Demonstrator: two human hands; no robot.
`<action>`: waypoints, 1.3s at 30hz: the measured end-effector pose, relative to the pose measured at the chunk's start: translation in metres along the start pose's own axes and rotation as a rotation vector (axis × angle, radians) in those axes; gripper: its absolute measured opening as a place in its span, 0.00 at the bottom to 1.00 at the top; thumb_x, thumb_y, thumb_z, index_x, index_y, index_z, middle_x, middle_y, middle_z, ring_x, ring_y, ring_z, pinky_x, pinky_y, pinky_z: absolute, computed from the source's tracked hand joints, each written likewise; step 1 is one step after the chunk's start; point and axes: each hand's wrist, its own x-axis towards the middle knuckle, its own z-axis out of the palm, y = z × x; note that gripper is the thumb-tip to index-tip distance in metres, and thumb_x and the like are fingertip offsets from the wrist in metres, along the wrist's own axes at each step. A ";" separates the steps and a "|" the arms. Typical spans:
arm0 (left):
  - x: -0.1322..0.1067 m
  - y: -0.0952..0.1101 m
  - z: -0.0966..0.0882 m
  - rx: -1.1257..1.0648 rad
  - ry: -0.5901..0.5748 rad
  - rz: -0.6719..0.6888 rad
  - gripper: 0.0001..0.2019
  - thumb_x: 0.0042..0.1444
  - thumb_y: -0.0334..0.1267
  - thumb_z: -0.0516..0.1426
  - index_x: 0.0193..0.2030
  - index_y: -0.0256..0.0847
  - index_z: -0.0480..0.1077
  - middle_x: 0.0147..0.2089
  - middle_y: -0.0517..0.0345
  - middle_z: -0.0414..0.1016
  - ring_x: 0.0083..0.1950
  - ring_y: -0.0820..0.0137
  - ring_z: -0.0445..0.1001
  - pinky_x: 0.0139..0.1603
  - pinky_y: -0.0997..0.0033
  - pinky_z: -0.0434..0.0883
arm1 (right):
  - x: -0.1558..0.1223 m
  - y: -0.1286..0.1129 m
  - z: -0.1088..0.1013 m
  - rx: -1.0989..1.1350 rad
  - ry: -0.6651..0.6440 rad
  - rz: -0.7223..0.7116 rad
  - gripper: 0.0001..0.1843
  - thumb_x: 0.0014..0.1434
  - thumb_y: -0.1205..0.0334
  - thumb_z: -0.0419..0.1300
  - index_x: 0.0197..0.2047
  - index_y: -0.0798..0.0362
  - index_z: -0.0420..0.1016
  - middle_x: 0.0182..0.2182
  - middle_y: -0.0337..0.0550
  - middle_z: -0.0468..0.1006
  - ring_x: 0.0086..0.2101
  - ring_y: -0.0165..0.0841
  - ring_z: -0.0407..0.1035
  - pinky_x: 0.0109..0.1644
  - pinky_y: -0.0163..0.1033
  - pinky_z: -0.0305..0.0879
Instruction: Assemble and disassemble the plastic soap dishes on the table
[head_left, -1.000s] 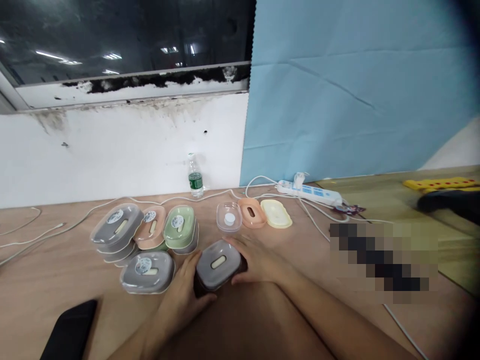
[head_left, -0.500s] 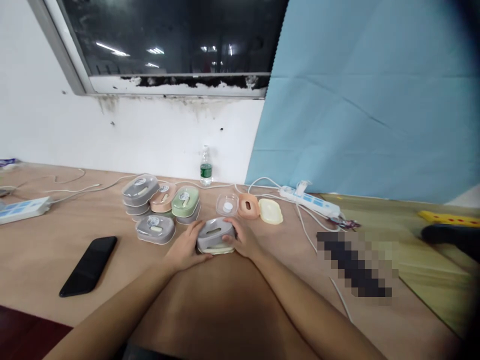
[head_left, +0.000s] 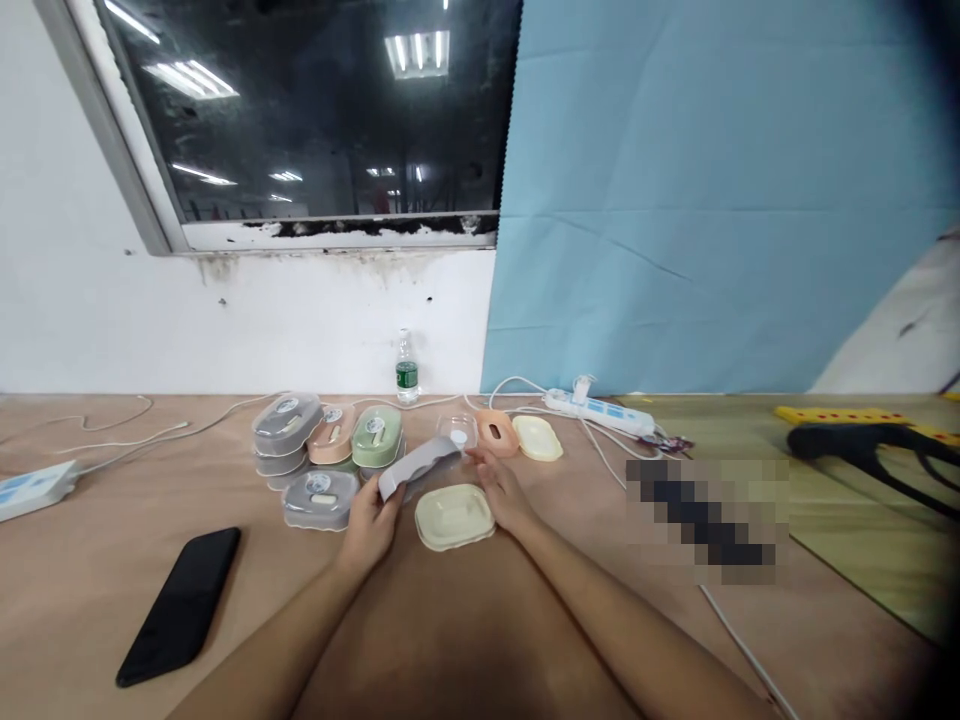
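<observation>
left hand (head_left: 371,522) grips gray box cover (head_left: 409,472), tilted, over tabletop (head_left: 75,610) | right hand (head_left: 504,492) loosely open near its right end | done: cover off cream base (head_left: 455,517); orange cover (head_left: 508,436), pale-yellow base (head_left: 538,438), clear lid (head_left: 450,428) lie far right | unopened, seemingly: lidded boxes (head_left: 377,437) at left | round stickers (head_left: 317,483), green bottle label (head_left: 406,376): unreadable

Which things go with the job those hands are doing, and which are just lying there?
Probably for the job: grey cover, cream base, orange cover, yellow base, clear lid, boxes.

Probably just lying there: phone, bottle, power strips.
</observation>
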 end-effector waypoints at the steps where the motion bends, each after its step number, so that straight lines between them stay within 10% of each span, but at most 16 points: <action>1: 0.001 0.000 0.000 -0.043 0.014 -0.027 0.14 0.59 0.46 0.52 0.45 0.38 0.69 0.43 0.52 0.76 0.44 0.64 0.73 0.47 0.63 0.70 | 0.000 0.001 0.001 -0.017 0.021 0.040 0.29 0.62 0.39 0.43 0.50 0.52 0.69 0.41 0.47 0.76 0.40 0.39 0.71 0.44 0.44 0.66; 6: 0.001 0.002 0.003 -0.176 0.023 -0.138 0.19 0.54 0.50 0.57 0.43 0.35 0.71 0.42 0.52 0.77 0.44 0.63 0.73 0.46 0.64 0.70 | -0.004 -0.006 0.010 -0.079 0.047 0.106 0.23 0.63 0.43 0.45 0.44 0.52 0.71 0.34 0.43 0.76 0.32 0.37 0.70 0.37 0.43 0.68; 11: -0.004 0.005 0.014 -0.405 0.041 -0.218 0.24 0.60 0.55 0.49 0.53 0.38 0.65 0.52 0.50 0.73 0.50 0.63 0.72 0.47 0.63 0.71 | -0.014 -0.028 0.009 -0.349 0.137 -0.261 0.14 0.59 0.51 0.57 0.43 0.50 0.73 0.40 0.48 0.74 0.41 0.39 0.68 0.47 0.47 0.67; 21: -0.015 0.025 0.037 -0.226 -0.207 0.120 0.20 0.60 0.49 0.52 0.52 0.38 0.68 0.53 0.48 0.71 0.53 0.61 0.69 0.56 0.61 0.65 | -0.021 -0.043 0.019 -0.599 0.096 -0.758 0.22 0.51 0.46 0.62 0.44 0.50 0.73 0.41 0.48 0.75 0.42 0.41 0.67 0.50 0.49 0.59; 28: -0.017 0.038 0.021 0.098 -0.352 0.300 0.25 0.57 0.50 0.55 0.59 0.43 0.64 0.59 0.49 0.67 0.59 0.58 0.64 0.61 0.55 0.59 | -0.015 -0.035 0.006 -0.622 0.297 -0.739 0.12 0.56 0.57 0.59 0.44 0.48 0.73 0.40 0.44 0.74 0.44 0.37 0.66 0.57 0.50 0.53; 39: -0.011 0.016 0.009 0.356 -0.334 0.213 0.20 0.58 0.51 0.54 0.52 0.43 0.69 0.53 0.49 0.71 0.56 0.59 0.67 0.57 0.54 0.63 | 0.024 0.030 -0.062 -0.804 0.443 -0.291 0.13 0.51 0.69 0.53 0.40 0.51 0.72 0.41 0.47 0.72 0.45 0.42 0.61 0.50 0.48 0.55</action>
